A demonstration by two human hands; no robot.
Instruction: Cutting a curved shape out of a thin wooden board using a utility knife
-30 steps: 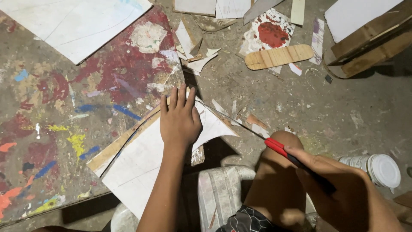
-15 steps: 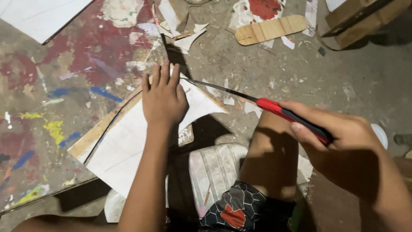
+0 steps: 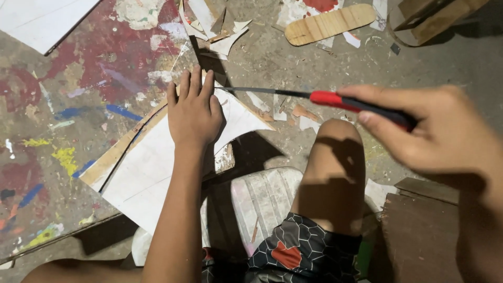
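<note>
The right hand grips the red and black handle of a small saw, fingers wrapped around it. Its thin blade seems to reach the edge of a white board. The left hand lies flat on that board, fingers straight and close together. Farther off lie white scraps and a wooden slat.
</note>
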